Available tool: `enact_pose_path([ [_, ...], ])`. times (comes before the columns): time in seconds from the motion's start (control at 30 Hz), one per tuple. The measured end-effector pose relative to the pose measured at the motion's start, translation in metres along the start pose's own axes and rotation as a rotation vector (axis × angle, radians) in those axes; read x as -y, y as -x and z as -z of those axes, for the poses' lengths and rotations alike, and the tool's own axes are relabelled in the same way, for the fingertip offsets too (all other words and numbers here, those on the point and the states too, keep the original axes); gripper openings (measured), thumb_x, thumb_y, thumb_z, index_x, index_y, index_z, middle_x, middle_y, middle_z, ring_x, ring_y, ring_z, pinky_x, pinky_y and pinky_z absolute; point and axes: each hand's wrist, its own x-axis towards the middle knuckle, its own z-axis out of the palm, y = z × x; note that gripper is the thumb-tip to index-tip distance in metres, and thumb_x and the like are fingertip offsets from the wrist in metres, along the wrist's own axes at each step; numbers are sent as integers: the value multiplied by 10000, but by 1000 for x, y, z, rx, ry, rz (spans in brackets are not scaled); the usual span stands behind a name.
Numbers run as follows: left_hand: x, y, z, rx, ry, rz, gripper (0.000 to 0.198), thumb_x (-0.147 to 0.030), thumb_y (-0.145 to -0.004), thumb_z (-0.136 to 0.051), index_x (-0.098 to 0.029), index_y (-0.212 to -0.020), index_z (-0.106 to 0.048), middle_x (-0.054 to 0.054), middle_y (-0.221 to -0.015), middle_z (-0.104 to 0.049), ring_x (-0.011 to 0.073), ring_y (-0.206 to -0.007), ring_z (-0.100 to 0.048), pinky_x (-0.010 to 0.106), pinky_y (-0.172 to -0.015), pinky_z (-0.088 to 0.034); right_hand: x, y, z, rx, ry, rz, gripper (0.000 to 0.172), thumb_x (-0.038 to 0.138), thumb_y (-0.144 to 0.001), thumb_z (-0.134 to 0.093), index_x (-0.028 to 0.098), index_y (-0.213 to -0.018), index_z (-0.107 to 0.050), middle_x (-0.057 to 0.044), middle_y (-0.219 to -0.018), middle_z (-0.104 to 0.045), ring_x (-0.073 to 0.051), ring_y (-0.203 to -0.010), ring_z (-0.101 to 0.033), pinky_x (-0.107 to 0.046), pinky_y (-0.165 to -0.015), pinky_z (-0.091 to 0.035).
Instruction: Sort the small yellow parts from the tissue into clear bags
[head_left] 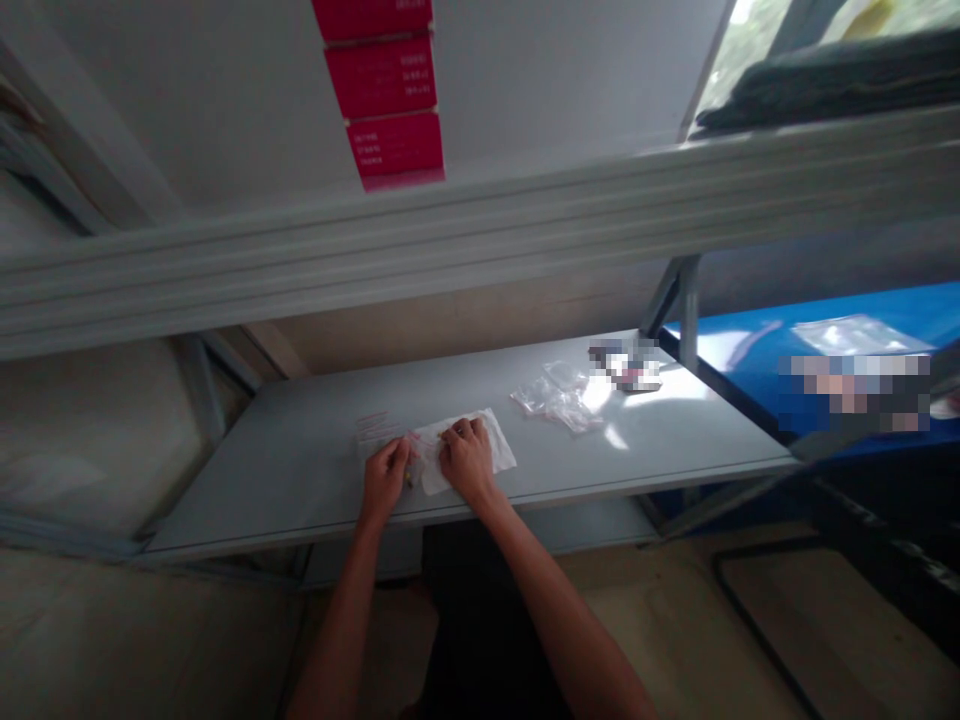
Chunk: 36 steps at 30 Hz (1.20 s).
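My left hand [385, 478] is closed in a pinch at the pink-edged opening of a small clear zip bag [417, 441]. A tiny brass-coloured piece [409, 482] shows just beside its fingers. On the white sheet [498, 442], which looks like paper or thin cloth, rests my right hand [468, 460]. Its fingers are bent together near the bag, with a small yellowish bit at their tips, too small to name. To the left of the bag lie more clear bags with red seal lines [375, 427], flat on the grey shelf [247, 470].
Crumpled clear plastic bags [559, 398] lie to the right, before a blurred-out item [630, 368]. A grey beam [450, 260] crosses above my hands, and red boxes [397, 150] stand on the upper shelf. A blue surface [757, 350] adjoins at right, beyond a metal post [687, 310].
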Motion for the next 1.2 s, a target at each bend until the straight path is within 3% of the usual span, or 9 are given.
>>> enact_pose_path([
  [0.2, 0, 0, 0, 3, -10, -3, 445, -570, -936, -524, -200, -751, -688, 19, -663, -624, 164, -643, -556, 242, -593, -410, -1, 0, 0, 41, 27, 48, 154, 183, -912, -590, 204, -930, -741, -100, -964, -662, -274, -1020, -481, -385, -867, -368],
  [0.57, -4, 0, 0, 10, -69, 9, 466, -562, -955, -488, -182, -754, -667, 10, -658, -611, 149, -627, -541, 239, -606, -406, 0, 2, 0, 52, 7, 109, 137, 259, -957, -594, 189, -944, -712, -105, -1022, -665, -273, -1028, -502, -382, -857, -384],
  [0.77, -5, 1, 0, 55, -105, 7, 464, -541, -964, -478, -170, -815, -713, 19, -684, -652, 155, -641, -562, 245, -625, -422, -8, -2, 0, -151, -407, 59, 163, 228, -989, -569, 188, -914, -708, -74, -948, -677, -214, -945, -567, -331, -870, -434],
  [0.87, -2, 0, -1, 106, -124, -4, 445, -537, -952, -500, -168, -898, -744, 33, -754, -706, 174, -692, -606, 255, -663, -450, -10, -2, -1, -163, -609, 109, 135, 244, -965, -619, 197, -896, -725, -60, -935, -685, -194, -934, -597, -311, -862, -456],
  [1.07, -1, -2, -1, 134, -108, -61, 428, -518, -939, -524, -166, -993, -761, 67, -947, -764, 214, -869, -673, 286, -804, -491, -7, -1, 1, -85, -676, 210, 135, 266, -947, -648, 213, -905, -764, -61, -965, -693, -188, -951, -625, -317, -885, -468],
  [1.2, -2, -1, -1, 110, -112, -33, 444, -539, -934, -523, -166, -974, -762, 52, -849, -748, 200, -782, -655, 273, -734, -484, -8, -1, 4, -130, -643, 159, 273, 222, -1019, -478, 225, -1133, -726, -73, -1035, -675, -195, -1012, -599, -333, -929, -468],
])
